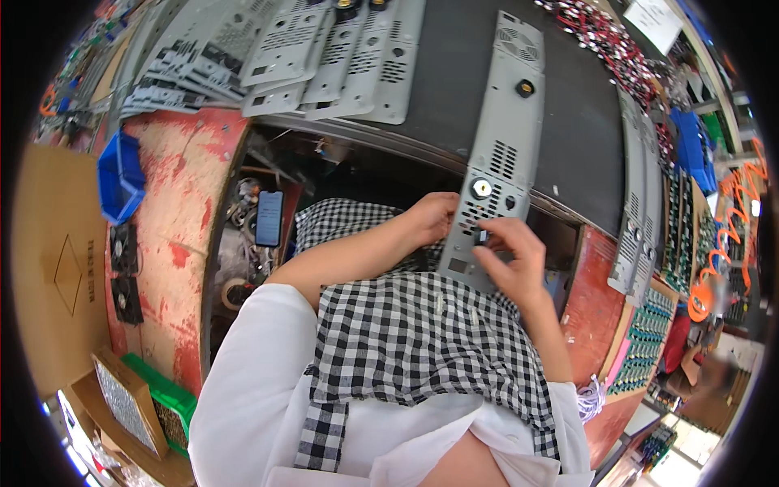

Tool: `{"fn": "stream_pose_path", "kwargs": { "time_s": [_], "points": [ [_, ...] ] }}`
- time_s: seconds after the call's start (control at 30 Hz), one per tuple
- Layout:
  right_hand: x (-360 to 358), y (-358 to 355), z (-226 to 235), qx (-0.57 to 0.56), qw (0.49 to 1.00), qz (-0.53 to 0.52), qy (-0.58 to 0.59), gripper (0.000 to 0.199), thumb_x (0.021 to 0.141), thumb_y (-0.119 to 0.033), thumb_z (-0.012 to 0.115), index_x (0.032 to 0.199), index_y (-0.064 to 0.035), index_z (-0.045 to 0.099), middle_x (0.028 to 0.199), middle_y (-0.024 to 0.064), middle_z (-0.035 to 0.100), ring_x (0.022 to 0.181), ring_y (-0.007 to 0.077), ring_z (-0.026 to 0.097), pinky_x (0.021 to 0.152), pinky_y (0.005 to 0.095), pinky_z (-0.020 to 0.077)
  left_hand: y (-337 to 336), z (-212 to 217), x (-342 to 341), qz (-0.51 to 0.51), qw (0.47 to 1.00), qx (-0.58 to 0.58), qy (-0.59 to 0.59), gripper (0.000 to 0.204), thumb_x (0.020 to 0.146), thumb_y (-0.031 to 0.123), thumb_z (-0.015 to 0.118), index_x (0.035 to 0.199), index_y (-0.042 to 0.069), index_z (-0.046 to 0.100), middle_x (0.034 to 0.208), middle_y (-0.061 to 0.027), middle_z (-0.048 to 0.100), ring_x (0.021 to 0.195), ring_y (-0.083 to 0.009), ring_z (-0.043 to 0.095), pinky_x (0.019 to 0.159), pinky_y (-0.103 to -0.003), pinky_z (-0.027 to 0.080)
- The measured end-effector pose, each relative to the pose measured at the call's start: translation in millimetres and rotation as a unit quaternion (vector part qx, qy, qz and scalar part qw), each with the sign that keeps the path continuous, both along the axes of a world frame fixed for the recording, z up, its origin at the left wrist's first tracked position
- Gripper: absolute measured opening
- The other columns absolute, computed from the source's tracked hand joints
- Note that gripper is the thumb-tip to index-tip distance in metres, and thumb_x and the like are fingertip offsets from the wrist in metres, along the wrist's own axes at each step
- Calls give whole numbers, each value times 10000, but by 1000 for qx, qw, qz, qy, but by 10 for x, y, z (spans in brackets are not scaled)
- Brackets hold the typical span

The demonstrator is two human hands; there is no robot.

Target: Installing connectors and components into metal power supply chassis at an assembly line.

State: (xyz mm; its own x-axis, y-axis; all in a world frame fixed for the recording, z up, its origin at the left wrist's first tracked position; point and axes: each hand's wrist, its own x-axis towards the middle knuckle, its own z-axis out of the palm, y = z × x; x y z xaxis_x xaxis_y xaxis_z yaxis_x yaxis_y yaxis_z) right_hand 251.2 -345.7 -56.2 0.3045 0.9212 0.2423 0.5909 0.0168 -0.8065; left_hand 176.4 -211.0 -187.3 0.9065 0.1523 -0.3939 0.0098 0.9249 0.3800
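A long grey metal panel [505, 122] with vent slots and round holes runs from the dark bench top toward my lap, its near end over my checked apron. My left hand [434, 217] is closed at the panel's left edge, its fingertips partly hidden behind it. Above the panel's near part, my right hand [518, 258] pinches a small dark piece [482, 236] against the face, too small to name. Close by on the panel sit a brass-centred round fitting [481, 188] and a small black part [510, 202]. Another black-and-brass fitting [525, 88] is farther up.
Similar panels [280, 49] lie stacked at the far left, with more panels [637, 195] at the right. Red-and-black wired parts [604, 49] are heaped at the far right. A blue bin [122, 174] stands left. Below the bench, a phone [268, 217] sits in the open drawer space.
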Motion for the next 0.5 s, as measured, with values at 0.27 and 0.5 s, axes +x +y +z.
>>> {"fn": "stream_pose_path", "kwargs": {
  "time_s": [0.27,0.5],
  "points": [
    [-117,-17,-138,68,997,23,12,344,656,3,717,983,-23,613,914,88,583,654,137,603,570,235,515,-122,215,81,-96,988,-38,-110,209,905,234,459,952,61,567,810,-45,590,629,-135,571,484,-229,452],
    [-209,53,-167,57,994,84,27,316,676,-22,699,979,-27,611,881,75,582,657,137,602,571,254,529,-135,144,93,-92,986,-34,-132,334,909,325,441,1103,64,516,969,-90,582,787,-185,593,615,-279,499]
  ]
}}
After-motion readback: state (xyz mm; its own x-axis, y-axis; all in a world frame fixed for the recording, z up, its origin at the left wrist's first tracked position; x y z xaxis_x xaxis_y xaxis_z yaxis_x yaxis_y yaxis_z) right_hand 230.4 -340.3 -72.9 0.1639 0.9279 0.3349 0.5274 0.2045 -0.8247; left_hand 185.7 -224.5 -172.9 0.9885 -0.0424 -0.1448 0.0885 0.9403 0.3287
